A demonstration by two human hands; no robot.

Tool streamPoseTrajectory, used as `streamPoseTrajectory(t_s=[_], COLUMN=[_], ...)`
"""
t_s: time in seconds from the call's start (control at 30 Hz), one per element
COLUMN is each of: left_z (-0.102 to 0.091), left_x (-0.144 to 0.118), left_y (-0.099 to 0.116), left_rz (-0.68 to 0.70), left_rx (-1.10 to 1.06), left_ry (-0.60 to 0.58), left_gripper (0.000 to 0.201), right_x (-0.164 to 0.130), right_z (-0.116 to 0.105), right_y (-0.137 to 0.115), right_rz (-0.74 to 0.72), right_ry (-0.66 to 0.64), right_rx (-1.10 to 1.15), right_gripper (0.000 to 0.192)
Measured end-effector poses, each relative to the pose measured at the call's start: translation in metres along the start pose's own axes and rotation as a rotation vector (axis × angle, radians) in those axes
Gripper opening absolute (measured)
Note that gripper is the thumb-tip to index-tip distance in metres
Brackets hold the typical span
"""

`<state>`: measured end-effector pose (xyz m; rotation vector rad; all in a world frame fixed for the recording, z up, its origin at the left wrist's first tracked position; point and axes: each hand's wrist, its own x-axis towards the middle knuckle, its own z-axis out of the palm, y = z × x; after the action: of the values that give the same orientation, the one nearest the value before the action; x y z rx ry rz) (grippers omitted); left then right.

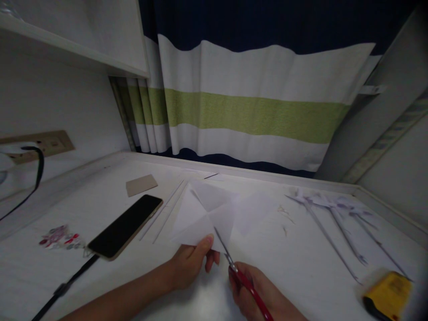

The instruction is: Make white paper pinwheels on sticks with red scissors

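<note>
The left hand [190,263] pinches the near edge of the folded white paper [203,214] above the desk [301,263], steadying it, while the right hand [257,294], closed around red-handled scissors [237,269], points 2 blades into that edge.

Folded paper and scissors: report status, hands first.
Left hand pinching folded white paper at its near edge. Right hand gripping red-handled scissors, blades at the paper's near edge. Phone lies left of paper, apart.
</note>
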<state>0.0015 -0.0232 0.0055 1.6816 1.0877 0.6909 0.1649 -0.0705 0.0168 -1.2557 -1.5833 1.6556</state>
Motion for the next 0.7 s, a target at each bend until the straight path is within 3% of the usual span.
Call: streamPoseTrajectory(t_s=[0.33,0.7], left_z=[0.004,0.006], left_x=[-0.004,-0.005], left_y=[0.000,0.000], left_rz=[-0.085,-0.081], left_rx=[0.051,0.064], left_ry=[-0.117,-0.121], left_gripper=[0.049,0.048], right_x=[-0.003,-0.008], right_z=[0.001,0.002], right_y=[0.010,0.012], right_rz=[-0.059,-0.084], right_ry=[0.001,0.013], right_rx=[0.005,0.007], right_gripper=[0.066,0.063])
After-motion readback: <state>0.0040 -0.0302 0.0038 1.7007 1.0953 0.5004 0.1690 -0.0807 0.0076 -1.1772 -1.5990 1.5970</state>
